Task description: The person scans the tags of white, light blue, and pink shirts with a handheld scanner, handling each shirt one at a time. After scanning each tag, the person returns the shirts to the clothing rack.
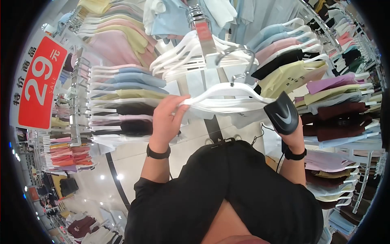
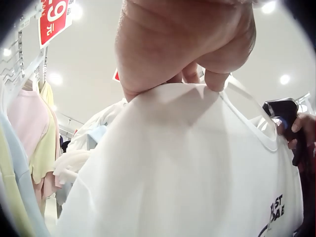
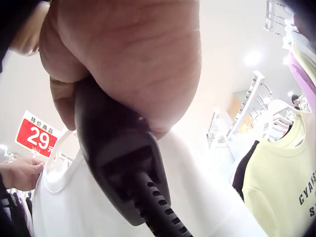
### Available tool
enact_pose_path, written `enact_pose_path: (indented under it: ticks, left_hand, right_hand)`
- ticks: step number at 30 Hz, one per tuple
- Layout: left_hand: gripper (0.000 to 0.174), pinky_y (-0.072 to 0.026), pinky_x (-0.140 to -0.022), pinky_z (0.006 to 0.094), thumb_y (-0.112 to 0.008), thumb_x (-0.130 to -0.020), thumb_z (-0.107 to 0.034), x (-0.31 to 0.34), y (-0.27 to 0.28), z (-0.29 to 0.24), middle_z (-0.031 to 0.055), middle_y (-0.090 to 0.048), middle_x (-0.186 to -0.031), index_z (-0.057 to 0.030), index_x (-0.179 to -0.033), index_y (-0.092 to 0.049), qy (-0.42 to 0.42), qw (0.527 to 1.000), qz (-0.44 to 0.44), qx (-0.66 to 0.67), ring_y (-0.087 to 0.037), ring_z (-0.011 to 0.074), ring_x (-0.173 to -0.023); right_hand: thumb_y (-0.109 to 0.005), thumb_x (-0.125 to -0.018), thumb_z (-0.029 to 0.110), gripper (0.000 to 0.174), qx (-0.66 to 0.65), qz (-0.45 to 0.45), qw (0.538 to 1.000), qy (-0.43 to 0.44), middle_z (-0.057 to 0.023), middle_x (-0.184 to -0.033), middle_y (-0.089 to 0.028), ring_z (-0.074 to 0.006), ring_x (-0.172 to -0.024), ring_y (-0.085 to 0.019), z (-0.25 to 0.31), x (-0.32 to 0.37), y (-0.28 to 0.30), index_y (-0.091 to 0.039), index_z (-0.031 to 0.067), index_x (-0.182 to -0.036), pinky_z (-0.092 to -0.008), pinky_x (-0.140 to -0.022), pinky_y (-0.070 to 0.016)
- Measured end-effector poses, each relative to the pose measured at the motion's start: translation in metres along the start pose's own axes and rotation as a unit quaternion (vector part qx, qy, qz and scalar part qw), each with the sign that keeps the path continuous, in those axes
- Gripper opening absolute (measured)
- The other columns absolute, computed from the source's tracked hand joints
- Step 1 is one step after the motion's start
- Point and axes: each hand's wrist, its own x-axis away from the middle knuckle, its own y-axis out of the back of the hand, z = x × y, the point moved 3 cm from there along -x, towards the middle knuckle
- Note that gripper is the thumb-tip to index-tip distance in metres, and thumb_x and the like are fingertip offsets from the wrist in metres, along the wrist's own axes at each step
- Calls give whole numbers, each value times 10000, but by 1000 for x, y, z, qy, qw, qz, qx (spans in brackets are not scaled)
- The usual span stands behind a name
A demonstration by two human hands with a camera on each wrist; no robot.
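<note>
Smooth white cloth shirt (image 2: 173,163), glossy white plastic hanger (image 1: 227,92), matt black plastic scanner (image 1: 282,112)

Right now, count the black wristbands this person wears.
2. The left wristband sits behind the left hand, which grips a white shirt; the right wristband behind the right hand, which holds a black scanner. None looks hidden.

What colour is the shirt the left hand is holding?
The shirt is white; clearest in the left wrist view.
</note>
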Motion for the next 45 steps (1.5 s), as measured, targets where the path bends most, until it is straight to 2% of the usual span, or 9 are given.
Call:
enact_pose_path:
  ticks: [3, 7, 11, 17, 28, 35, 38, 42, 45]
  left_hand:
    - [255, -526, -754, 356, -773, -880, -85, -5, 5, -2, 128, -698, -938, -47, -1129, -739, -16, 1000, 13, -1, -655, 295, -847]
    - [258, -524, -748, 351, -786, -848, -50, -7, 6, 0, 133, -688, -929, -36, -1103, -743, -42, 999, 28, 10, -652, 300, -831]
    - [266, -527, -767, 352, -761, -833, 11, -7, 2, -2, 155, -691, -929, -7, -1097, -741, -43, 998, 46, 26, -658, 309, -825]
    - [261, -521, -813, 374, -739, -840, 13, -9, -10, 7, 177, -696, -960, -4, -1101, -739, -48, 996, 78, 16, -660, 335, -874]
    - [264, -497, -796, 346, -702, -853, 40, -16, -38, 9, 156, -678, -969, 6, -1114, -722, -56, 990, 127, 32, -639, 280, -856]
    - [195, -538, -757, 379, -745, -855, -3, -22, -52, -9, 144, -716, -935, -20, -1049, -733, -76, 987, 134, 46, -678, 319, -830]
    - [248, -551, -762, 381, -805, -841, -65, -25, -56, -8, 132, -722, -958, -52, -1082, -749, -55, 980, 169, 92, -692, 321, -852]
    - [304, -566, -784, 374, -804, -855, -112, -30, -49, 0, 138, -724, -1044, -60, -1147, -732, -67, 977, 170, 108, -698, 314, -920]
    - [406, -519, -971, 412, -804, -851, -120, -36, -35, 19, 159, -692, -1199, -49, -1233, -686, -35, 996, 72, 29, -653, 358, -1105]
  right_hand:
    - [-816, -750, -13, 679, 12, -7, 1000, -24, -127, -1307, -646, -205, -1190, -615, -8, 12, -5, -558, -53, -1377, -332, -1059, -448]
    - [-837, -738, -4, 741, -100, -55, 993, -31, -129, -1347, -635, -196, -1217, -606, -14, 35, -12, -534, -59, -1412, -339, -1075, -441]
    - [-873, -719, 41, 762, -52, -47, 996, -52, -97, -1324, -638, -178, -1208, -603, -3, 46, -14, -541, -11, -1402, -321, -1074, -437]
    - [-876, -719, 86, 768, 14, -55, 998, -4, -147, -1337, -607, -323, -1228, -612, -4, 63, -8, -533, 1, -1401, -378, -1066, -465]
    - [-867, -731, 119, 715, 59, -83, 995, 17, -155, -1336, -616, -338, -1217, -603, -1, 88, 2, -560, 12, -1368, -387, -1062, -473]
    - [-894, -679, 98, 795, 29, -108, 991, -78, -148, -1343, -615, -254, -1241, -611, -10, 103, 11, -545, -7, -1385, -381, -1091, -458]
    - [-848, -730, 62, 631, 28, -139, 981, -134, -92, -1178, -679, -185, -1060, -646, 2, 100, 16, -591, -13, -1302, -321, -972, -493]
    - [-796, -757, 40, 496, 101, -109, 982, -116, -107, -1092, -671, -210, -967, -644, 0, 85, 31, -628, -22, -1219, -305, -907, -496]
    - [-791, -755, 41, 519, 104, -104, 985, -88, -110, -1121, -660, -208, -997, -638, -3, 66, 41, -620, -23, -1240, -305, -912, -487]
